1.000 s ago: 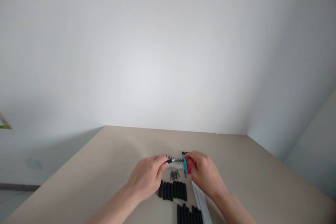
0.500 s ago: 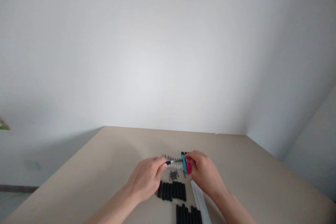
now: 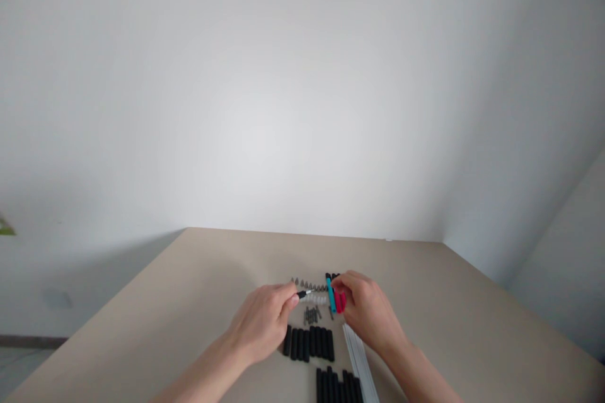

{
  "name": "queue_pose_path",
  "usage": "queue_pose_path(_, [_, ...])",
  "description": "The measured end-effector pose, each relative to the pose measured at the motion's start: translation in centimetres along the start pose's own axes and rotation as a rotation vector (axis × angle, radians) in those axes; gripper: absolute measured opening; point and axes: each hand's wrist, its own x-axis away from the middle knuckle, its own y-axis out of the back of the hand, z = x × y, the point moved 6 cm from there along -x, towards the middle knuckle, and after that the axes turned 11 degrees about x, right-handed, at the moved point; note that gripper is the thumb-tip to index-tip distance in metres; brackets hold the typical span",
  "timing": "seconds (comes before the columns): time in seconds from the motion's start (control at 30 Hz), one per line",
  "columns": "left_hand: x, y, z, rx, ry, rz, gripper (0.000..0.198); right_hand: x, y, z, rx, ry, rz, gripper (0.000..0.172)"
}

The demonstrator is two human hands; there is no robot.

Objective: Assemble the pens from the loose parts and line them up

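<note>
My left hand (image 3: 265, 320) pinches a slim black pen part with a pale, pointed front end (image 3: 301, 295) between thumb and forefinger, its end aimed right. My right hand (image 3: 367, 310) has its fingers curled together beside a teal pen barrel (image 3: 331, 296) and red pen pieces (image 3: 339, 302); what its fingertips hold, if anything, is hidden. Between the hands runs a row of small grey cone tips (image 3: 306, 285). Small clear pieces (image 3: 318, 300) lie just below that row, and a cluster of springs (image 3: 311, 315) sits nearer to me.
Two groups of black tubes lie on the beige table (image 3: 189, 302): one group (image 3: 309, 344) beside my left wrist, another (image 3: 338, 386) at the bottom edge. Thin white rods (image 3: 361, 363) stretch alongside my right forearm. A pale wall (image 3: 302, 107) rises behind the table.
Both hands keep nearly the same place and grip. The pen part in my left hand has tilted very slightly; the laid-out parts stay put.
</note>
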Motion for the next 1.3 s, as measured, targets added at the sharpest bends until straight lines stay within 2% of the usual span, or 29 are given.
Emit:
queue_pose_path(0.27, [-0.1, 0.0, 0.2, -0.016, 0.020, -0.004, 0.028, 0.2, -0.2, 0.1, 0.023, 0.035, 0.013, 0.031])
queue_pose_path(0.53, [0.3, 0.0, 0.0, -0.033, 0.017, 0.018, 0.031, 0.1, -0.1, -0.2, 0.038, -0.034, 0.010, 0.032])
queue_pose_path(0.63, [0.2, 0.0, 0.1, -0.050, 0.014, 0.002, 0.031, 0.0, 0.2, -1.1, 0.030, -0.121, -0.057, 0.032])
queue_pose_path(0.8, [0.2, 0.1, 0.1, -0.057, 0.010, -0.022, 0.026, 0.0, 1.8, -2.8, 0.027, -0.220, -0.292, 0.032])
queue_pose_path(0.9, [0.2, 0.1, 0.1, -0.018, 0.024, -0.022, 0.014, 0.2, 2.2, -3.0, 0.019, -0.223, -0.335, 0.033])
queue_pose_path(1.03, [0.1, 0.2, -0.2, 0.026, 0.011, -0.019, 0.011, 0.4, 2.4, -1.7, -0.044, -0.120, -0.280, 0.034])
queue_pose_path(1.2, [0.0, 0.2, -0.5, 0.018, -0.032, -0.019, 0.023, 0.6, 1.9, 0.4, -0.141, 0.114, -0.104, 0.034])
queue_pose_path(1.3, [0.1, 0.2, -0.5, 0.023, -0.031, -0.012, 0.023, 0.5, 1.5, 0.8, -0.097, 0.156, -0.054, 0.030])
